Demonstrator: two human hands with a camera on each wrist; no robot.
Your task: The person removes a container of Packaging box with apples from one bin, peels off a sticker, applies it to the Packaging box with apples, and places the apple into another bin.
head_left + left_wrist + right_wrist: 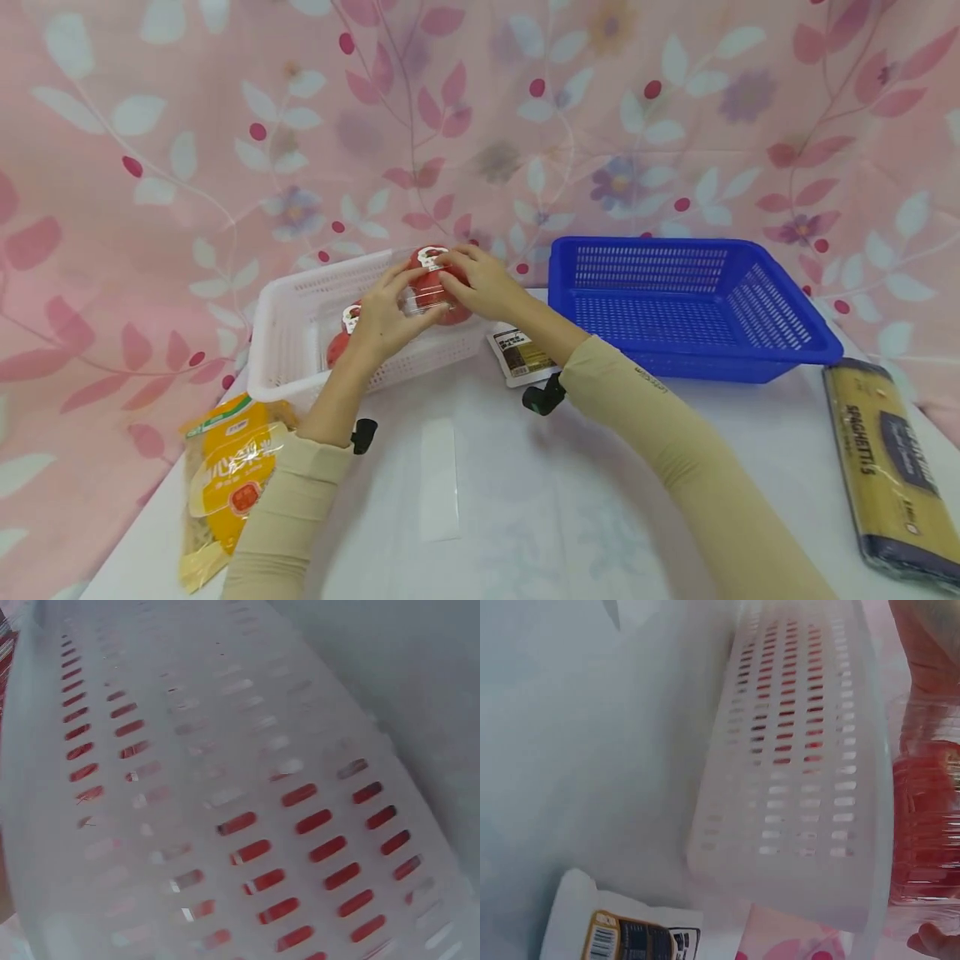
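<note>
Both hands hold a clear plastic box of red fruit, tomatoes by their look (432, 293), over the right part of a white slotted basket (262, 350). My left hand (384, 321) grips its left side, thumb toward me. On the right side, my right hand (487, 285) has its fingers over the top. A second such box (338, 347) lies inside the basket, partly hidden by the left hand. The right wrist view shows the held box (928, 825) at the basket's rim. Only the basket wall (199, 697) fills the left wrist view, red showing through its slots.
A blue basket (787, 354) stands to the right. Between the baskets lies a white sachet (517, 354), partly behind the right wrist. A yellow food bag (228, 479) is at the left, a spaghetti pack (892, 475) at the far right. A pale strip (439, 479) lies in front.
</note>
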